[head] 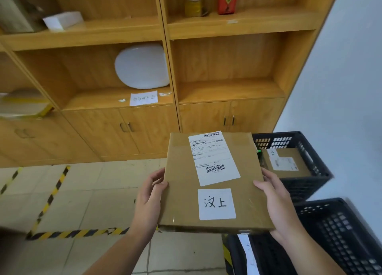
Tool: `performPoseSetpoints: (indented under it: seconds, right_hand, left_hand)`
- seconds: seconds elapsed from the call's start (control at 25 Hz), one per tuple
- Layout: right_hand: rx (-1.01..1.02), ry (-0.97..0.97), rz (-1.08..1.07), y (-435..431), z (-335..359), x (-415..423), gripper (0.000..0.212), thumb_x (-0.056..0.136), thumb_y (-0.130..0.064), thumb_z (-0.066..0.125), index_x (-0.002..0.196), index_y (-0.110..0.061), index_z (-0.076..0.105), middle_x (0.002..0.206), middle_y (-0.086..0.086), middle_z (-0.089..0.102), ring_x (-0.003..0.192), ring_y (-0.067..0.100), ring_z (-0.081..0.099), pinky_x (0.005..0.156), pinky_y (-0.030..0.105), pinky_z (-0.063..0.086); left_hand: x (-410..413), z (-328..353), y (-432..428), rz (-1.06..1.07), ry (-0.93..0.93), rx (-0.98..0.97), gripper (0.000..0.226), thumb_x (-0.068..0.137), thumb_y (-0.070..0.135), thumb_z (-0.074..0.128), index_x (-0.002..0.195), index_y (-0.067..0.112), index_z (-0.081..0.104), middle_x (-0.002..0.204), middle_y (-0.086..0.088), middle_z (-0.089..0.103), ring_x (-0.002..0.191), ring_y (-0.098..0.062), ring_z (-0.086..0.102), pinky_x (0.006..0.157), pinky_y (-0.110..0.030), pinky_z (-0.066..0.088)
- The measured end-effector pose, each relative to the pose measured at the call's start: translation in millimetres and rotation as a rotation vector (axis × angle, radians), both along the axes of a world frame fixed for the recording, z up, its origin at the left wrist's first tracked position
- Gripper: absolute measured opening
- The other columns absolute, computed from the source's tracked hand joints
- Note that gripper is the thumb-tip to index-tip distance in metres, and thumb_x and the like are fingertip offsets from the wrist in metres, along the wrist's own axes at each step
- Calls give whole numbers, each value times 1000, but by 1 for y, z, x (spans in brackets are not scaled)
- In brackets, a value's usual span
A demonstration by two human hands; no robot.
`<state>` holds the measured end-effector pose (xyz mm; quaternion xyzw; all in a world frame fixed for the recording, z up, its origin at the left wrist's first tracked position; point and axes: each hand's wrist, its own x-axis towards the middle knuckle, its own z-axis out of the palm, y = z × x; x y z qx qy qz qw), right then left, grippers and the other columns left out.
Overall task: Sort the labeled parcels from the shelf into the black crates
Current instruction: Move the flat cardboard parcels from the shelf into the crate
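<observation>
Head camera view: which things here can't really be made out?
Shipping label on the held parcel: print too small to read.
Far crate: its left part is hidden behind the held parcel.
Near crate: cut off by the bottom and right edges.
Yellowish object at the left edge: too blurred to identify.
Shelf note: handwriting illegible.

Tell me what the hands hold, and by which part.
A flat cardboard parcel, held by its two side edges: left hand on the left edge, right hand on the right.
</observation>
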<state>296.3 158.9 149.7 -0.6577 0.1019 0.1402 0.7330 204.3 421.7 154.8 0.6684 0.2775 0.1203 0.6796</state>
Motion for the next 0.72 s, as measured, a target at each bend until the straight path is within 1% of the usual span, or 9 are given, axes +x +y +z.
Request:
performPoseSetpoints:
  seconds: [0.08, 0.2, 0.24, 0.36, 0.48, 0.52, 0.6, 0.64, 0.72]
  right_hand:
    - [-4, -6, 33, 15, -1, 17, 32, 102, -23, 56, 129, -39, 61, 112, -7, 75, 107, 28, 70, 88, 55, 59]
    - [-14, -8, 66, 41, -2, 41, 32, 102, -25, 57, 130, -41, 61, 112, -8, 75, 108, 28, 70, 88, 56, 59]
    - [-19, -8, 74, 52, -3, 51, 32, 102, -25, 57, 130, -41, 60, 113, -7, 75, 108, 28, 70, 89, 57, 59]
    - [-45, -19, 91, 87, -6, 79, 33, 102, -27, 56, 132, -40, 58, 114, -8, 74, 108, 27, 70, 87, 54, 59]
    - [-77, -18, 74, 128, -6, 107, 33, 103, -26, 55, 133, -39, 57, 113, -9, 74, 105, 26, 71, 86, 52, 59]
    - [-84, -14, 64, 141, -6, 115, 32, 103, -26, 55, 132, -39, 58, 113, -9, 75, 106, 26, 71, 88, 53, 59]
    - [-112, -7, 47, 166, -7, 134, 31, 104, -26, 55, 131, -39, 58, 116, -5, 74, 106, 28, 70, 91, 57, 57]
    - [-126, -1, 40, 180, -9, 143, 30, 104, -27, 55, 131, -39, 58, 116, -4, 73, 106, 29, 69, 91, 56, 57]
    - [-123, 8, 11, 201, -10, 158, 31, 104, -25, 54, 131, -39, 58, 114, -3, 73, 104, 29, 70, 85, 52, 59]
  left_hand:
    - [10, 0, 11, 32, 1, 1, 31, 104, 17, 48, 120, 34, 68, 112, 17, 72, 104, -4, 66, 78, -27, 49]
    - [28, -3, 34, 59, 12, -6, 30, 104, 19, 48, 119, 36, 67, 106, 22, 71, 100, -5, 67, 81, -33, 52]
    - [36, -3, 45, 65, 9, -10, 29, 104, 20, 48, 119, 36, 67, 105, 22, 71, 98, -5, 67, 80, -32, 52]
    - [62, -9, 81, 62, -2, -35, 28, 104, 21, 50, 118, 37, 68, 110, 17, 72, 99, -5, 68, 77, -29, 51]
    - [93, -18, 124, 35, -20, -41, 27, 103, 21, 51, 118, 35, 69, 116, 10, 72, 108, -13, 68, 83, -33, 52]
    - [104, -20, 138, 26, -28, -47, 25, 103, 23, 53, 118, 36, 69, 117, 9, 72, 110, -14, 67, 83, -34, 53]
    - [127, -25, 165, 10, -24, -43, 25, 96, 34, 55, 117, 39, 68, 116, 11, 71, 108, -11, 67, 81, -32, 53]
    - [139, -26, 178, 3, -15, -40, 27, 93, 38, 55, 117, 40, 67, 115, 12, 70, 106, -9, 67, 79, -30, 53]
    - [159, -26, 201, -2, -2, -34, 28, 92, 40, 56, 118, 41, 67, 114, 14, 70, 105, -8, 67, 79, -29, 52]
